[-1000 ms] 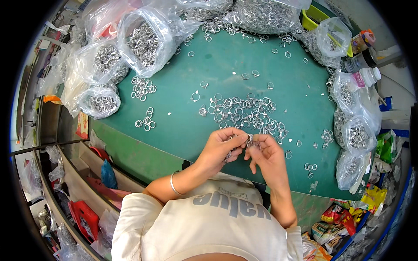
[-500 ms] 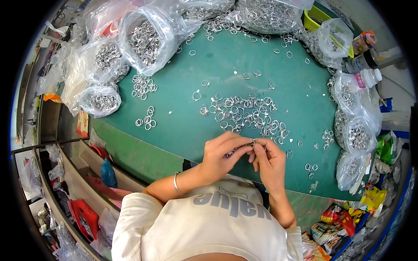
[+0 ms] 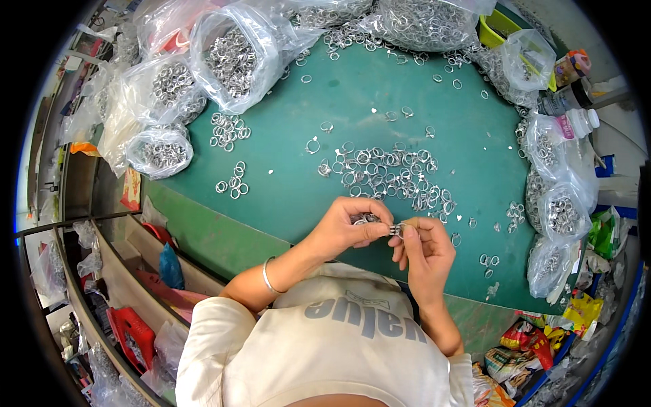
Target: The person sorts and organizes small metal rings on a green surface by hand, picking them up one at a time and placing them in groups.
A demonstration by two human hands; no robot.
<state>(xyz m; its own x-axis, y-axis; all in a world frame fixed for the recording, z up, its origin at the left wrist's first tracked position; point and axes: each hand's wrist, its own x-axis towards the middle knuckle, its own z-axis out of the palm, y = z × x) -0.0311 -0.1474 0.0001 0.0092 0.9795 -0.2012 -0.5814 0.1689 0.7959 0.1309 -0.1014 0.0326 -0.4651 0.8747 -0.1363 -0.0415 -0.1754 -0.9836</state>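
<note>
My left hand (image 3: pixel 349 227) is closed around several silver rings (image 3: pixel 366 218), some of them showing inside the curled fingers. Between its thumb and forefinger a few rings are pinched side by side. Close against it, my right hand (image 3: pixel 426 251) grips a single ring (image 3: pixel 401 230) between thumb and forefinger, touching those at the left fingertips. Just beyond both hands a loose heap of silver rings (image 3: pixel 386 173) lies spread on the green table mat (image 3: pixel 285 136).
Clear plastic bags full of rings (image 3: pixel 234 64) line the far left of the table, and more bags (image 3: pixel 563 214) stand along the right edge. Small ring groups (image 3: pixel 229 131) lie at left. A yellow-green basket (image 3: pixel 494 30) and a white-capped bottle (image 3: pixel 580 122) are at far right.
My fingertips have come slightly apart, and a ring now shows more plainly in the right hand's pinch. The whole view has shifted a little.
</note>
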